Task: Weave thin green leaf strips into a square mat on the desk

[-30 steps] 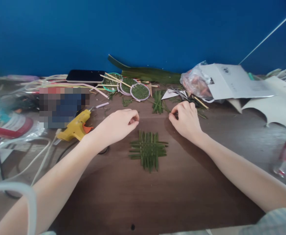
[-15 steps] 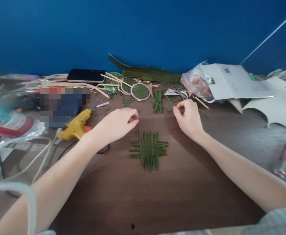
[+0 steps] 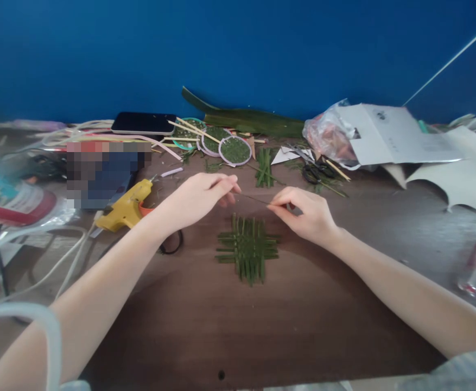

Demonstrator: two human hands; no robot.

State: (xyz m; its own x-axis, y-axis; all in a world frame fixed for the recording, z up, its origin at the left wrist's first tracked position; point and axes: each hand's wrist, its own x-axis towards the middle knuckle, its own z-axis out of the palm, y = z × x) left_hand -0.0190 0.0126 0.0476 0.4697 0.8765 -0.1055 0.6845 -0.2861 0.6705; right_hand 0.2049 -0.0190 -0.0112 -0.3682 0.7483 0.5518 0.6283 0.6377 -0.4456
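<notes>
A small mat woven of green leaf strips (image 3: 247,249) lies flat on the brown table (image 3: 229,326). Just behind it, both my hands pinch one thin green strip (image 3: 254,199) stretched between them. My left hand (image 3: 199,198) grips its left end with thumb and fingers closed. My right hand (image 3: 303,212) pinches its right end. The strip hovers a little above the mat's far edge.
A yellow glue gun (image 3: 126,205) lies left of my left hand. Behind are a bundle of cut strips (image 3: 264,168), round woven discs (image 3: 234,150), a phone (image 3: 143,123), long leaves (image 3: 254,122), black scissors (image 3: 317,172), a plastic bag (image 3: 327,138) and papers (image 3: 404,144).
My right hand moved from near the scissors back toward the mat, carrying a thin strip. My left hand rose and took the strip's other end.
</notes>
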